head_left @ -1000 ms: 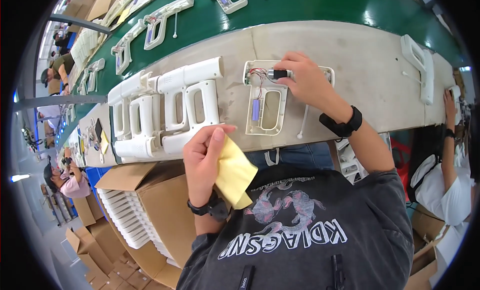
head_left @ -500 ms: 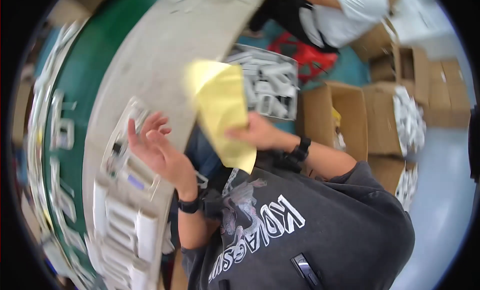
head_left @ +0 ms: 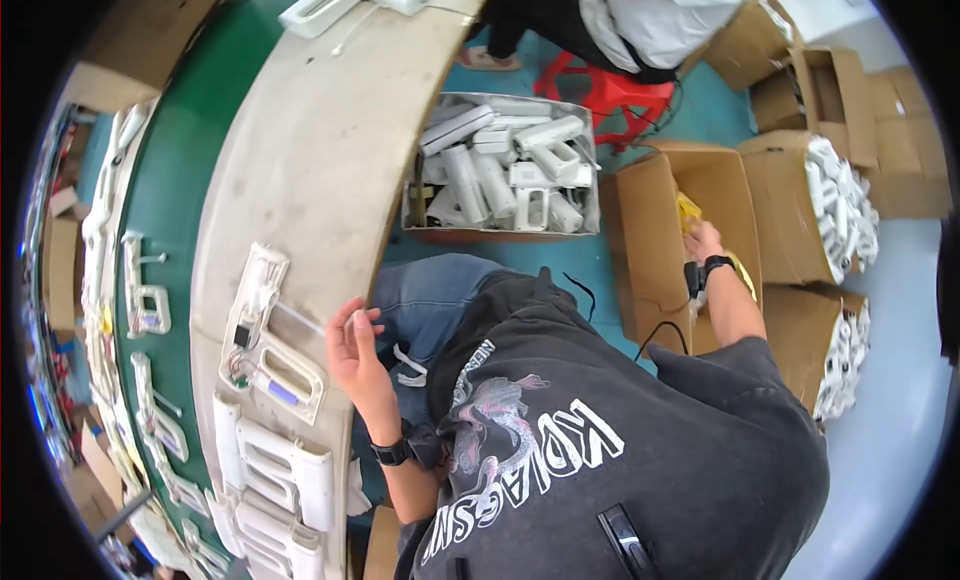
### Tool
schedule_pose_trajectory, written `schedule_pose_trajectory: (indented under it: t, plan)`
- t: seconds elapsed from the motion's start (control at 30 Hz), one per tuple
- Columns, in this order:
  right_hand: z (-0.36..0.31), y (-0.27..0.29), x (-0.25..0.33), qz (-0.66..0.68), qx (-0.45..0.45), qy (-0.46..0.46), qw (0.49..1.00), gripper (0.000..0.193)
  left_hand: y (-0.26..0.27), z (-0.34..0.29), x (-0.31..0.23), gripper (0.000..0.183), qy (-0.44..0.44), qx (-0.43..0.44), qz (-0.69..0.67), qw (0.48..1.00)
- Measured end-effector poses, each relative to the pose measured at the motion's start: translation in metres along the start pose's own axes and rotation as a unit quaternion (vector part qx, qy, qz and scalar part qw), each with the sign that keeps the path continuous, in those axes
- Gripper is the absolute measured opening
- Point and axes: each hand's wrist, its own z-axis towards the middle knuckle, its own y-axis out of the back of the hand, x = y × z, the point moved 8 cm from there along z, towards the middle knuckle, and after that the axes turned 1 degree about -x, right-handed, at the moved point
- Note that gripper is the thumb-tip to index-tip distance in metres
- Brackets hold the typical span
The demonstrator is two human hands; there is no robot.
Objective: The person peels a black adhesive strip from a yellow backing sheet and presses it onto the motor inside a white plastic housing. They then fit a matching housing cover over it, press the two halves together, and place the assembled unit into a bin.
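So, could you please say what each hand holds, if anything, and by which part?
The left hand holds nothing; whether the right hand grips yellow material cannot be told.

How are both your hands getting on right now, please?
Left hand empty, open, near the open white housing. Right hand inside the cardboard box, at yellow material; grip unclear. Carton of white parts between bench and cardboard box.

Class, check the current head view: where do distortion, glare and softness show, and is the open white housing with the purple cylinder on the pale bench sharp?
Head view: the bench edge bows, black fills the corners; head view: the floor at right has a pale sheen; head view: far-left rim looks soft; head view: the open white housing is clearly outlined, its thin wires hard to trace.
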Motion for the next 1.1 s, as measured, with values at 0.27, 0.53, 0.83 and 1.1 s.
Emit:
schedule_pose_trajectory:
  t: [0.27,0.53,0.83,1.1]
  plan:
    - [-0.442,-0.380,0.042,-0.328,0.625,0.343,0.620,0.031,0.047,-0.042,-0.023,0.020,0.002,0.004,0.074,0.997]
    - [-0.470,-0.455,0.045,-0.233,0.685,0.220,0.655,0.035,0.064,-0.058,-0.053,0.015,-0.080,-0.091,0.201,0.972]
    - [-0.271,-0.430,-0.070,-0.544,0.503,0.469,0.481,0.025,-0.100,-0.006,-0.008,0.022,-0.187,0.199,0.268,0.924]
    - [-0.155,-0.602,-0.152,-0.418,0.479,0.569,0.522,0.023,-0.175,0.068,-0.061,0.063,-0.287,0.216,0.457,0.814]
